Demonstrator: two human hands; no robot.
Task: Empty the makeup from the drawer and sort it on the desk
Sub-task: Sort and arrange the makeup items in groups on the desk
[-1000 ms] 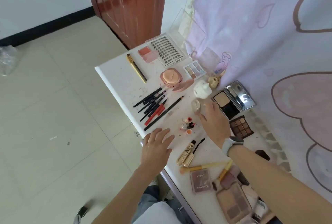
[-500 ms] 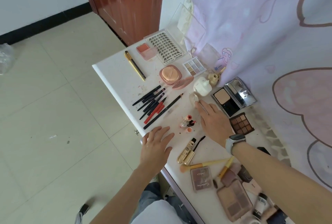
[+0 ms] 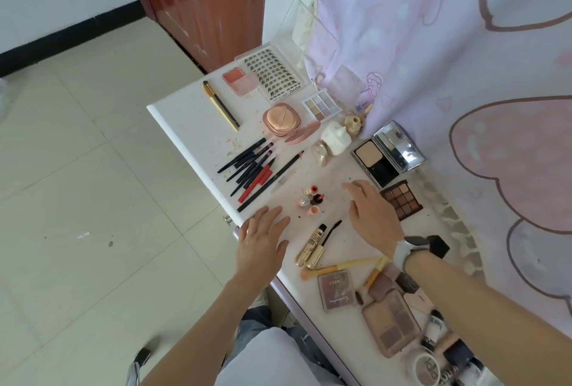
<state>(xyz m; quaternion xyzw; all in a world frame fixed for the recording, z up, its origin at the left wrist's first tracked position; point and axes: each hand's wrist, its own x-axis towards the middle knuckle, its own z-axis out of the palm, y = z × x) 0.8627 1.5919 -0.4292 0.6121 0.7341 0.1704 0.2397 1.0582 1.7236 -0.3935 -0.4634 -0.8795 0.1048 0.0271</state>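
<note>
Seen from above: a white table [image 3: 192,125] against a pink curtain, spread with makeup [image 3: 309,196] in loose groups. Left hand [image 3: 261,246] flat on the near edge of the table, fingers straight and spread, gripping nothing. Right hand [image 3: 373,215] hovering or lightly resting palm down near the middle, fingers relaxed and extended, also holding nothing; a watch at the wrist. Between the hands, four small lipsticks [image 3: 311,199] clustered upright or tilted, light and likely to topple or roll, best pinched at the barrel one at a time. Further left, a fan of about eight thin pencils [image 3: 252,170], black apart from one or two red, exact number hard to settle where overlapping; stiff, light, prone to rolling, easiest gathered in a bunch at mid-length. One gold-and-black pen [image 3: 220,105] lying apart near the far corner. One opened mascara [image 3: 311,246], tube and wand side by side just near the right hand, wand tip likely to smear. At the far end: one lash tray [image 3: 274,74], one blush compact [image 3: 240,80], one round cushion compact [image 3: 281,119], one pale eyeshadow palette [image 3: 322,103], one white jar [image 3: 335,139]. By the curtain, one mirrored powder compact [image 3: 388,153] standing open, hinge and mirror probably fragile, better lifted by the base; beside it one brown palette [image 3: 400,201]. Nearest the body, a pile of further palettes [image 3: 335,291], brushes and jars, too jumbled to count. Pressed powders apt to crack if dropped.
</note>
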